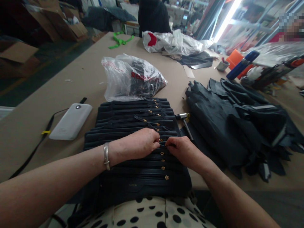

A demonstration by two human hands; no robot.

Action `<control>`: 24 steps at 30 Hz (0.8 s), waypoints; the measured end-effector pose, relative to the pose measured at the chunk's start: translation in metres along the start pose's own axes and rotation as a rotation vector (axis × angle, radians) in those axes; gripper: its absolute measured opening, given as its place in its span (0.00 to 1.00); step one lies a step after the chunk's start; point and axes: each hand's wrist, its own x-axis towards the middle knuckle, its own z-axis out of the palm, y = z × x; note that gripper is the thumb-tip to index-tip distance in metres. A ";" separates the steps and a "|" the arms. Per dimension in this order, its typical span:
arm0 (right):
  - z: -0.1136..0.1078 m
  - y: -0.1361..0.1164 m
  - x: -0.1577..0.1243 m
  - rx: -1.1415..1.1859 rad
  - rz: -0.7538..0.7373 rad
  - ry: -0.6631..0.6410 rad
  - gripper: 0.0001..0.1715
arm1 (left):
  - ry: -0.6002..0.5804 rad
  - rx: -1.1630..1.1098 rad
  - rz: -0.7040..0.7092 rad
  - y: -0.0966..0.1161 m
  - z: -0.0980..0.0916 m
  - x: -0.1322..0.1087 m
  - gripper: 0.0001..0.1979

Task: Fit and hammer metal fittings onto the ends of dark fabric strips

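Observation:
A stack of black zippered panels [128, 131] lies overlapped in rows in front of me, gold zipper sliders lined up along the right side. My left hand [144, 142], a silver bangle on its wrist, is closed in a pinch over one row. Facing it, my right hand [181, 150] is also closed, thumb and fingers pinched together. Between the fingertips runs a thin dark zipper pull [162, 144], close to a gold slider. Both hands appear to grip this pull; the fingers partly hide it. Lower rows show sliders with gold rings [162, 160].
Beyond the stack sits a clear plastic bag [133, 77] with dark contents. A white power bank or phone [71, 122] with a cable lies left. On the right are a metal-ended tool [182, 116], dark fabric pieces [228, 123] and a blue cylinder [242, 65]. A person [154, 15] is at the back.

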 end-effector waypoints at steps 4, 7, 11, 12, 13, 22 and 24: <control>-0.001 -0.005 0.000 -0.150 -0.019 -0.020 0.09 | 0.007 0.017 -0.019 0.002 0.000 0.000 0.11; -0.003 -0.009 0.001 -0.242 -0.063 -0.057 0.09 | -0.004 0.034 -0.023 0.004 0.000 -0.001 0.11; -0.004 -0.008 0.003 -0.311 -0.113 -0.089 0.09 | -0.002 0.055 -0.016 0.001 0.003 -0.002 0.11; -0.004 -0.008 0.003 -0.323 -0.121 -0.084 0.09 | 0.002 0.060 -0.014 0.000 0.004 -0.002 0.12; -0.003 -0.007 0.003 -0.333 -0.126 -0.077 0.09 | 0.006 0.066 -0.011 -0.001 0.005 -0.002 0.12; 0.004 -0.009 0.007 -0.330 0.000 -0.034 0.06 | 0.040 0.130 -0.046 0.000 0.002 -0.005 0.13; 0.005 -0.007 0.007 -0.305 0.014 -0.015 0.05 | 0.052 0.140 -0.050 -0.002 0.002 -0.005 0.14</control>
